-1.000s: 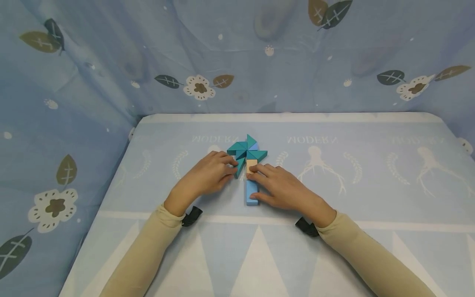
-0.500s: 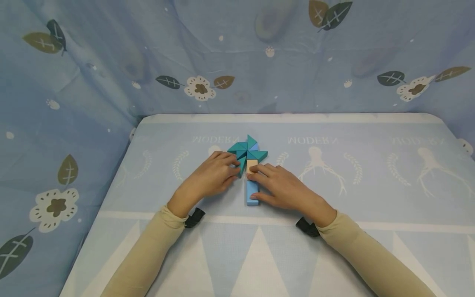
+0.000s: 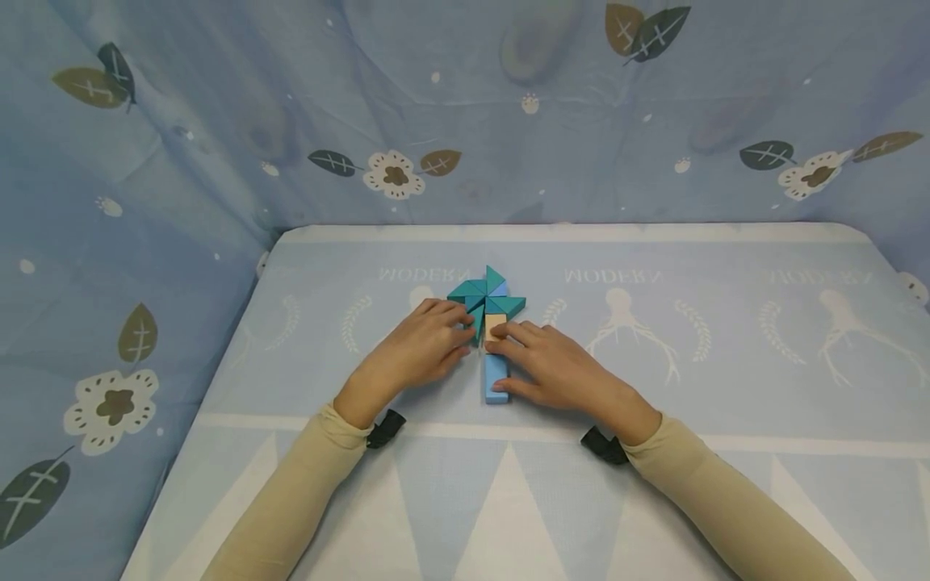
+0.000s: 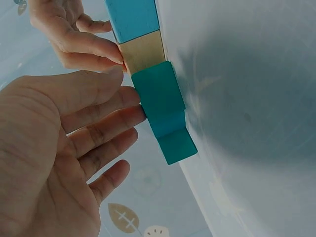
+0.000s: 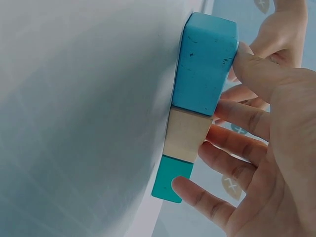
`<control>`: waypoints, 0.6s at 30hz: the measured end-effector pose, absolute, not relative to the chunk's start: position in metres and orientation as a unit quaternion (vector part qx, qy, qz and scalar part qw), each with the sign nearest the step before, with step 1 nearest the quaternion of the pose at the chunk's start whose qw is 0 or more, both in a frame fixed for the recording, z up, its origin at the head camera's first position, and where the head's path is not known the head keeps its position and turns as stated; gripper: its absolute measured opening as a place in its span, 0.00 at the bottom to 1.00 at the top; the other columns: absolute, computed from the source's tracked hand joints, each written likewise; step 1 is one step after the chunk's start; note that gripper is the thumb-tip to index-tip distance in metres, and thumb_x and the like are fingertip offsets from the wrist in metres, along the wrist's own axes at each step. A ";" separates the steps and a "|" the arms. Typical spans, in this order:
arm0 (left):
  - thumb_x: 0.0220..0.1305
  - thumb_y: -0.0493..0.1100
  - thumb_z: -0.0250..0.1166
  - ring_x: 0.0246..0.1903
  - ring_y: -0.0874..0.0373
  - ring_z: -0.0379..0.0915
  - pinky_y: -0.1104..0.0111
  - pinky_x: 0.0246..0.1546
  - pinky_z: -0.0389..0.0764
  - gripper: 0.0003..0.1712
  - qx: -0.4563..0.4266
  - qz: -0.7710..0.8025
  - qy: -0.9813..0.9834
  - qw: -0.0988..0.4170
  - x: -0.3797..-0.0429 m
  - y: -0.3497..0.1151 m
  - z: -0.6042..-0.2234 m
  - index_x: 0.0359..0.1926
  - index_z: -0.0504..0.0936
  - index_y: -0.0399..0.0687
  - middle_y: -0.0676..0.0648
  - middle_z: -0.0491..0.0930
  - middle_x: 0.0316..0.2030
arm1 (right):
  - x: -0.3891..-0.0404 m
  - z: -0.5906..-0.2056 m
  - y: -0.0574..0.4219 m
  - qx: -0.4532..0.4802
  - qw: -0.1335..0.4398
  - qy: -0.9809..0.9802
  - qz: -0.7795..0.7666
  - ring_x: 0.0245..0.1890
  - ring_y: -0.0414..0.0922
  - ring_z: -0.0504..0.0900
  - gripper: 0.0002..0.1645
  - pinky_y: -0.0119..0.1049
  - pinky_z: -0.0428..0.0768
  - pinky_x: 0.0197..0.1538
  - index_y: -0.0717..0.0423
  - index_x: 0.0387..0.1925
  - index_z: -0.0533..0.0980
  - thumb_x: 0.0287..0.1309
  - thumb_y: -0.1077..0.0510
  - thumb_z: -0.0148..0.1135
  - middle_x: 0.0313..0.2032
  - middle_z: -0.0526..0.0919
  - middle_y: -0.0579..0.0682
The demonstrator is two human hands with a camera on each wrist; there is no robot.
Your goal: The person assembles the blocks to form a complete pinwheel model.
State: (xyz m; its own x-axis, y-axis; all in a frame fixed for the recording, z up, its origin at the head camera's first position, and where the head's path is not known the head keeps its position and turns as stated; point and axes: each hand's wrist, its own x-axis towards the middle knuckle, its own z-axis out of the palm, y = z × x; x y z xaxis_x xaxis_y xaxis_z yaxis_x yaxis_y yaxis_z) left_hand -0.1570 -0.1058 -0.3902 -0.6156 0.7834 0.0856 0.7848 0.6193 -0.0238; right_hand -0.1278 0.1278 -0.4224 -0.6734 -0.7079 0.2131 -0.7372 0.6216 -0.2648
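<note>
Teal and blue triangular blocks point(image 3: 474, 288) lie in a pinwheel shape on the table in the head view. My left hand point(image 3: 425, 345) touches the lower-left teal triangular block point(image 3: 477, 324) with extended fingertips, partly hiding it. Beside that triangle, a plain wooden block point(image 3: 496, 321) meets a long blue block point(image 3: 496, 378) end to end, like a stem below the pinwheel. My right hand point(image 3: 548, 363) rests its fingertips on these two blocks from the right. In the right wrist view its relaxed fingers lie along the blue block point(image 5: 207, 64), wooden block point(image 5: 187, 133) and a teal block point(image 5: 168, 190).
The table is covered by a pale blue and white patterned cloth point(image 3: 690, 500). A blue curtain point(image 3: 465, 113) with leaf and flower prints hangs behind the table and along its left side. Black bands point(image 3: 605, 445) sit at both wrists.
My left hand has shifted slightly right, and the lower-left teal triangle has moved with it toward the wooden block. My right hand stays in place on the stem blocks.
</note>
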 end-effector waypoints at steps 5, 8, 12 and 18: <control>0.67 0.45 0.65 0.61 0.48 0.70 0.56 0.64 0.67 0.16 -0.440 -0.009 -0.896 0.055 -0.156 -0.104 -0.392 0.52 0.85 0.44 0.46 0.81 0.53 | -0.127 -0.423 0.129 0.404 0.046 -0.899 0.163 0.59 0.48 0.76 0.32 0.48 0.78 0.53 0.50 0.60 0.76 0.60 0.38 0.64 0.60 0.75 0.50; 0.66 0.44 0.65 0.60 0.48 0.71 0.56 0.63 0.68 0.16 -0.444 -0.008 -0.894 0.063 -0.156 -0.103 -0.392 0.52 0.85 0.44 0.46 0.81 0.53 | -0.126 -0.423 0.129 0.406 0.052 -0.898 0.159 0.59 0.48 0.76 0.32 0.48 0.78 0.53 0.51 0.60 0.76 0.60 0.38 0.64 0.60 0.75 0.51; 0.66 0.45 0.65 0.59 0.49 0.72 0.56 0.63 0.68 0.16 -0.444 0.001 -0.893 0.073 -0.156 -0.103 -0.393 0.52 0.85 0.44 0.46 0.81 0.52 | -0.126 -0.424 0.129 0.410 0.060 -0.897 0.154 0.59 0.48 0.76 0.32 0.48 0.78 0.53 0.51 0.60 0.75 0.60 0.39 0.63 0.61 0.74 0.51; 0.67 0.46 0.65 0.60 0.50 0.71 0.57 0.64 0.68 0.17 -0.435 0.014 -0.898 0.065 -0.156 -0.102 -0.394 0.53 0.84 0.45 0.47 0.79 0.54 | -0.126 -0.423 0.127 0.410 0.061 -0.898 0.150 0.59 0.48 0.76 0.31 0.49 0.78 0.52 0.50 0.60 0.75 0.61 0.39 0.63 0.60 0.74 0.51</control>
State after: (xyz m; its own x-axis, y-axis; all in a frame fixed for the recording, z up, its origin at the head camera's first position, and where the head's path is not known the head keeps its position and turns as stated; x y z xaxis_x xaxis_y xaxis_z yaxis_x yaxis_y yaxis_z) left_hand -0.1557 -0.1025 -0.3936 -0.6128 0.7833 0.1044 0.7795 0.6209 -0.0824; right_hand -0.1260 0.1274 -0.4233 -0.6563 -0.7177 0.2328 -0.7544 0.6191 -0.2182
